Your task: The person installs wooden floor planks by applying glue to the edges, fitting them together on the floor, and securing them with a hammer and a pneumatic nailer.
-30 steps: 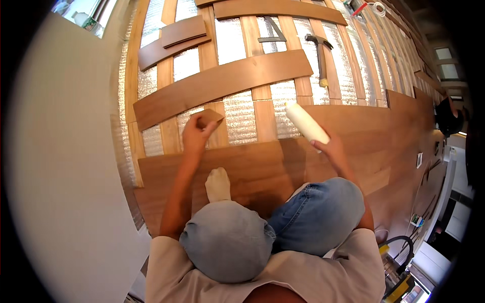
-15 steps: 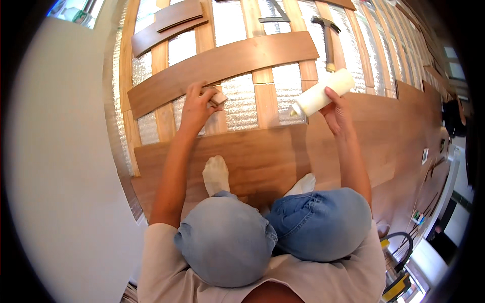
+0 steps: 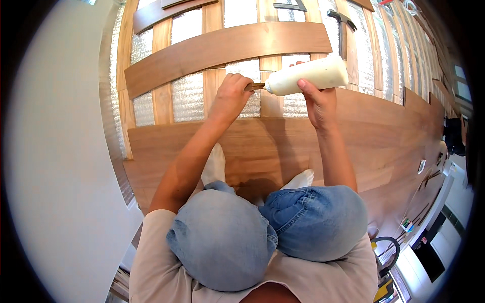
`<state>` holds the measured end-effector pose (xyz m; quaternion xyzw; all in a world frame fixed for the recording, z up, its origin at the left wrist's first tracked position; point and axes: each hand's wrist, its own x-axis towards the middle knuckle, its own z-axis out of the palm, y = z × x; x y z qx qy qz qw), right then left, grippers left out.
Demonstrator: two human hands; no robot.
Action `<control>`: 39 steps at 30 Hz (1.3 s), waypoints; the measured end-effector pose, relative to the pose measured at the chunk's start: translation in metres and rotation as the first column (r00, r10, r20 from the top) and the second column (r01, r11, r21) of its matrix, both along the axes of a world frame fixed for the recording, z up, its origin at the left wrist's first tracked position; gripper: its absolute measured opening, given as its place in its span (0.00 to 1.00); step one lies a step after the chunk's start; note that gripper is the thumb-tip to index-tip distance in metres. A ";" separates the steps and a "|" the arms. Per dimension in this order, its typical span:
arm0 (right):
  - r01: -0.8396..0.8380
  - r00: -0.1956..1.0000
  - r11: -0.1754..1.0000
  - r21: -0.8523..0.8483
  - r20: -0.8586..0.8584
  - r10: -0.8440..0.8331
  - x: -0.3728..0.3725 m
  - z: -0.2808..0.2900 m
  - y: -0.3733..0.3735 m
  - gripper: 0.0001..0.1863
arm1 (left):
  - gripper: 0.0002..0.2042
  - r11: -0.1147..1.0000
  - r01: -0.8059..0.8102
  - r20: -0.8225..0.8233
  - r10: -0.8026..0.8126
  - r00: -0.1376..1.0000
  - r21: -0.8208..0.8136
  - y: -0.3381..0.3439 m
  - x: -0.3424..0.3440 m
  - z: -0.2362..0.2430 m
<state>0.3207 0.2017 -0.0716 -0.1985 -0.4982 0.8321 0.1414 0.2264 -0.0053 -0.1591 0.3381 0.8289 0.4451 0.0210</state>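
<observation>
My left hand (image 3: 232, 95) is closed around a small wooden block (image 3: 256, 86), whose end sticks out past the fingers toward the right. A cream-coloured squeeze bottle (image 3: 309, 77) lies tilted nearly level in my right hand (image 3: 320, 103), thumb across its side. Its nozzle end meets the block or sits right beside it; actual contact cannot be made out. Both hands are over the strip of foil and battens just beyond the laid floorboards (image 3: 242, 139). A loose brown plank (image 3: 227, 46) rests across the battens a little farther out.
A claw hammer (image 3: 343, 30) lies beyond the bottle, and a metal square (image 3: 290, 6) is at the top. Stacked board pieces (image 3: 164, 14) lie at the far left, near the white wall (image 3: 55, 151). A yellow-and-black machine with a hose (image 3: 386, 252) stands behind right.
My hands have come together. The left moved right with the block, now turned toward the bottle; the right brought the bottle left and more level, its nozzle now at the block.
</observation>
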 end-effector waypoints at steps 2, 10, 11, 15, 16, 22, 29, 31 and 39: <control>-0.012 1.000 1.000 -0.011 -0.008 0.012 -0.003 -0.004 -0.004 0.25 | 0.11 1.000 -0.007 0.006 0.007 1.000 0.004 0.000 0.000 0.001; -0.034 0.999 0.999 -0.040 -0.028 0.033 -0.009 -0.015 -0.016 0.22 | 0.11 0.998 -0.065 0.081 0.065 0.995 -0.005 -0.010 0.003 0.002; -0.036 0.999 0.998 -0.043 -0.029 0.034 -0.009 -0.015 -0.017 0.22 | 0.11 0.998 -0.062 0.077 0.061 0.995 0.002 -0.011 0.003 0.003; -0.035 0.998 0.999 -0.033 -0.046 0.033 -0.007 -0.016 -0.022 0.22 | 0.11 0.998 -0.064 0.038 0.064 0.997 0.017 -0.017 0.003 0.001; -0.032 0.999 0.999 -0.025 -0.040 0.031 -0.006 -0.017 -0.021 0.23 | 0.11 0.998 -0.063 0.038 0.062 0.997 0.018 -0.017 0.004 0.001; -0.004 1.000 0.999 0.042 -0.016 0.005 0.005 -0.024 -0.009 0.24 | 0.12 0.997 -0.080 0.036 0.080 0.996 0.005 -0.028 0.007 0.007; 0.032 0.994 0.993 -0.113 -0.101 -0.044 0.012 -0.017 -0.009 0.27 | 0.13 0.945 -0.273 0.280 0.217 0.935 0.179 -0.041 0.017 0.002; 0.025 0.986 0.988 -0.152 -0.158 -0.049 0.010 -0.017 -0.008 0.29 | 0.12 0.926 -0.306 0.390 0.203 0.898 0.222 -0.040 0.018 0.004; 0.008 0.973 0.977 -0.213 -0.226 -0.057 0.013 -0.002 -0.006 0.31 | 0.15 0.735 -0.435 0.739 -0.133 0.660 0.521 -0.037 0.025 0.020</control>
